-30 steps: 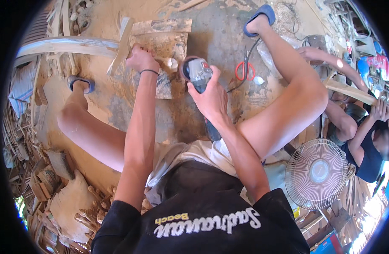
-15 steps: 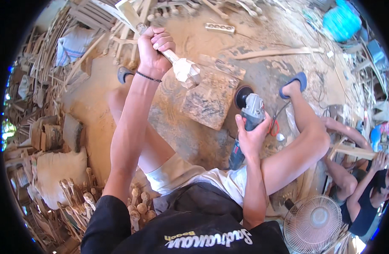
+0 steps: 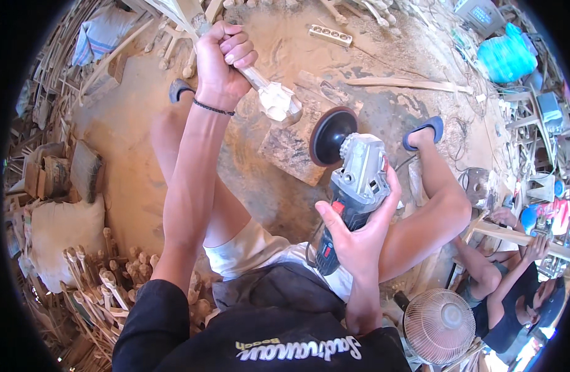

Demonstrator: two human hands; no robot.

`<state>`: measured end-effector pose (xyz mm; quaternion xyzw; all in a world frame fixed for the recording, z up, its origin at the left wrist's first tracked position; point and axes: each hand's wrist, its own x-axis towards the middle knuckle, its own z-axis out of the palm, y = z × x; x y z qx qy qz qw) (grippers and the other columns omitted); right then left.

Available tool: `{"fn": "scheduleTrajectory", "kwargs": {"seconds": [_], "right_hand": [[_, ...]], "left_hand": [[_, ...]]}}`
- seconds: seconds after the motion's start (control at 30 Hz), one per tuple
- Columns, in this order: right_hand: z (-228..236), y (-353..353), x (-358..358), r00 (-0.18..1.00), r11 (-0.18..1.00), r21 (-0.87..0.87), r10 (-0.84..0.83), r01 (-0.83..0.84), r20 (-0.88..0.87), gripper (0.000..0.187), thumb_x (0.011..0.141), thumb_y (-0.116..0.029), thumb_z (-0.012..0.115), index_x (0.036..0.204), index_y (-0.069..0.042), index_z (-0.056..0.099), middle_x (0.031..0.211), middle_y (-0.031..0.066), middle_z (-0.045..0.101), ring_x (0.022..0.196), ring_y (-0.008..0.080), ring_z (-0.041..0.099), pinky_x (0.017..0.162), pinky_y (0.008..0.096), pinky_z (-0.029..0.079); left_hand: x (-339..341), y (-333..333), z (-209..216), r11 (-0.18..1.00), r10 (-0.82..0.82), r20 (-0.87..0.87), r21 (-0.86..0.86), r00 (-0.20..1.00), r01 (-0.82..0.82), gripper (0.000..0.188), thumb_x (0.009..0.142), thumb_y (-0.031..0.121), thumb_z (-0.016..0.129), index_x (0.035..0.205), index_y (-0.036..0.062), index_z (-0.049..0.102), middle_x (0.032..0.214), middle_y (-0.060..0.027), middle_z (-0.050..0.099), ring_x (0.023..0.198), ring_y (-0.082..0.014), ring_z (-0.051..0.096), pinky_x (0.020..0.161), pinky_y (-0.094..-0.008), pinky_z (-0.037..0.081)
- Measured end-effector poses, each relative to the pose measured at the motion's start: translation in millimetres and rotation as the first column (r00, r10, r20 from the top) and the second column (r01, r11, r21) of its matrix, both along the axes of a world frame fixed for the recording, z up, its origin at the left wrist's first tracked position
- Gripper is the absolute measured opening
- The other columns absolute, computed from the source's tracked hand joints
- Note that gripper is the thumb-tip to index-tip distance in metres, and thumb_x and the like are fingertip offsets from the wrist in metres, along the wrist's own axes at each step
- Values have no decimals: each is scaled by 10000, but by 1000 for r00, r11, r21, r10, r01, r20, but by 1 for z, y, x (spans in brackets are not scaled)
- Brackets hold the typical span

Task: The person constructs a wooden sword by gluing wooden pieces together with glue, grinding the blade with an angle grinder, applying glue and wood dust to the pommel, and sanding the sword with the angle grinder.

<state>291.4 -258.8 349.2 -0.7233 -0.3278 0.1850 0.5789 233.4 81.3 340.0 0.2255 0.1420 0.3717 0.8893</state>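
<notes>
Sander (image 3: 362,170) raised | in right hand (image 3: 364,243) | knobbed wood (image 3: 276,101) through left fist (image 3: 225,62)

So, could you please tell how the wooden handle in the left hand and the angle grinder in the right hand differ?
Colour: the wooden handle is pale; the angle grinder has a grey head and dark body.
End: the handle has a faceted knob, the grinder a round, dark disc.
Pose: the handle's knob end points to the picture's lower right, the grinder's disc end towards its top.
Both are gripped one-handed.
</notes>
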Motion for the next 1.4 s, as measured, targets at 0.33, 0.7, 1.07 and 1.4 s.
{"fn": "scheduleTrajectory", "kwargs": {"seconds": [0.33,0.7,1.07,1.4], "right_hand": [[17,25,-6,990,994,-103,60,-47,124,901,840,-124,907,1540,24,360,1444,185,477,1337,267,510,1146,403,417],[-11,-2,9,990,995,-5,-102,102,-100,1044,819,-151,962,1595,8,282,1479,174,441,1313,237,526,1113,394,450],[-9,15,-6,995,992,87,-91,94,-38,919,865,-128,905,1546,10,304,1344,149,527,1161,198,596,988,350,511],[-6,31,-16,990,998,3,-61,62,-125,912,852,-117,905,1537,18,318,1372,196,548,1204,236,615,1027,382,511]], "left_hand": [[1,-5,3,996,75,-28,59,997,-73,401,1008,47,516,657,181,376,558,90,337,430,-52,320,424,-239,309],[-6,4,1,990,137,-41,-9,990,-138,399,1013,31,515,667,175,378,561,93,347,440,-57,336,449,-246,333],[1,3,-7,980,191,-94,-44,977,-196,378,998,-9,534,683,148,395,564,85,370,448,-62,347,453,-242,348],[6,2,-11,974,215,-176,-39,961,-225,350,972,-3,534,696,156,390,598,85,340,471,-73,338,463,-259,345]]}}
